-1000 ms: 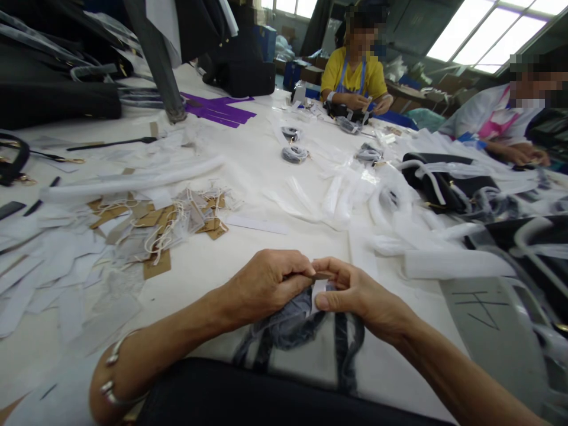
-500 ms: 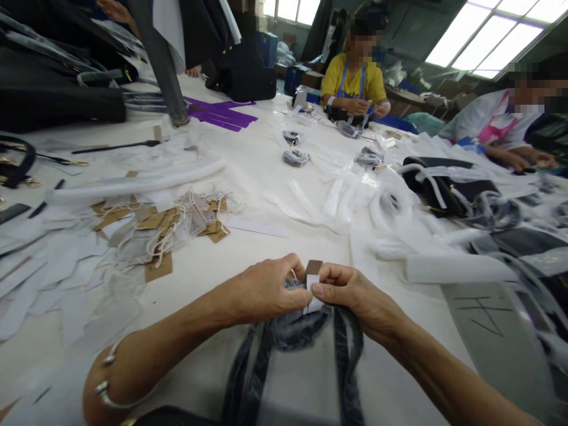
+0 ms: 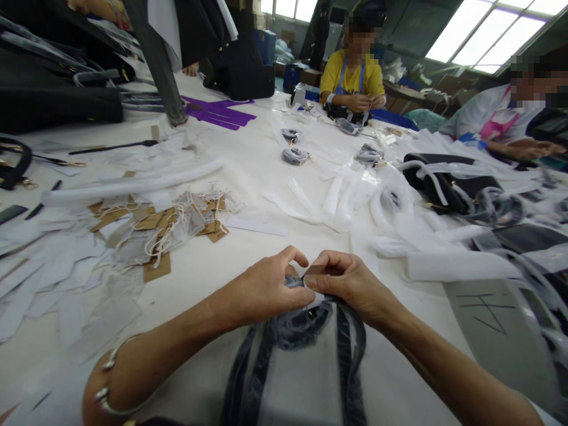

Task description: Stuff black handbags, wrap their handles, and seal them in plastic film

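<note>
A dark strap coil (image 3: pixel 295 331) wrapped in clear plastic lies in front of me. My left hand (image 3: pixel 266 287) grips its top, thumb across the near side and index finger raised. My right hand (image 3: pixel 350 284) is closed, thumb against fingers, on a small white strip with a brown end (image 3: pixel 320 270). Most of that strip is now hidden by the fingers. A little gold-coloured metal shows on the coil just below the thumbs. Long plastic-wrapped handles (image 3: pixel 348 361) run down from the coil toward me.
Brown hang tags (image 3: pixel 153 220) with white strings and many white paper strips (image 3: pixel 66 266) lie at left. White foam tubes (image 3: pixel 461 266), a marked grey board (image 3: pixel 483 313) and black bags (image 3: pixel 448 183) are at right. Two co-workers sit across the table; a grey post (image 3: pixel 157 65) stands at left.
The strip's brown end has been folded down, away from upright, between the right fingers. My left index finger has lifted a little, and gold-coloured metal now shows on the coil.
</note>
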Demonstrator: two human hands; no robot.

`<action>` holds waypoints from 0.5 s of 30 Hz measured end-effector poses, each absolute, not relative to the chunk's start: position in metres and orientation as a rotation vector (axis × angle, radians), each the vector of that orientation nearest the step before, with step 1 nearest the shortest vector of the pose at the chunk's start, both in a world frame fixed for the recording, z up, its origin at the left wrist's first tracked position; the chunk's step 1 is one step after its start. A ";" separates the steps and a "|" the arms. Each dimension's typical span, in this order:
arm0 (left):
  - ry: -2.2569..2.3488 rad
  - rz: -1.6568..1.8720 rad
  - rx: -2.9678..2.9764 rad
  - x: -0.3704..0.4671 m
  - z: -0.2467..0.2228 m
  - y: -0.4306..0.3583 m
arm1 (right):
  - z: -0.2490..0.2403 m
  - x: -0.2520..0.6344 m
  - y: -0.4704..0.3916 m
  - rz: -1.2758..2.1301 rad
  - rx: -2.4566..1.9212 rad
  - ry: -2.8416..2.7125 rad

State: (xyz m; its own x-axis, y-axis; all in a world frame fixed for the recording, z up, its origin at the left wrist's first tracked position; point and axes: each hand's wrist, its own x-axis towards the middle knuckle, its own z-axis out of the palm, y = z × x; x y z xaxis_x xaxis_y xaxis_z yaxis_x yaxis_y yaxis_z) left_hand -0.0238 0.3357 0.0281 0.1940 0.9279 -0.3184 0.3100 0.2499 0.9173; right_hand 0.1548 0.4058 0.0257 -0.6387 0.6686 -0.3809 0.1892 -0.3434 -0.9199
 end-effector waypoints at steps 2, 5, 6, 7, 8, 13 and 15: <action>1.291 0.653 1.253 -0.025 0.022 0.338 | 0.024 0.155 0.403 1.827 -1.103 -1.710; 1.206 0.704 1.135 -0.025 0.013 0.341 | 0.020 0.156 0.401 1.427 -1.016 -1.924; 1.187 0.733 1.084 -0.025 0.011 0.342 | 0.019 0.157 0.401 1.305 -0.960 -1.998; 1.171 0.762 1.032 -0.025 0.010 0.342 | 0.018 0.158 0.402 1.198 -0.887 -2.077; 1.157 0.785 0.985 -0.024 0.009 0.343 | 0.017 0.160 0.403 1.104 -0.803 -2.163; 1.100 0.796 0.817 -0.025 0.011 0.344 | 0.025 0.171 0.406 0.746 -0.411 -2.505; 1.053 0.776 0.777 -0.028 0.012 0.344 | 0.028 0.175 0.405 0.636 -0.342 -2.599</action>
State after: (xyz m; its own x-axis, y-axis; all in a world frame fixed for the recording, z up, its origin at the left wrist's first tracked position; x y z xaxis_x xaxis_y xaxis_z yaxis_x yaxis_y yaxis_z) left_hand -0.0283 0.3444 0.0118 0.2977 0.8453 -0.4437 -0.1732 0.5049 0.8456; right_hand 0.1753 0.4054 0.0276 -0.8724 0.3340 0.3569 0.1313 0.8635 -0.4870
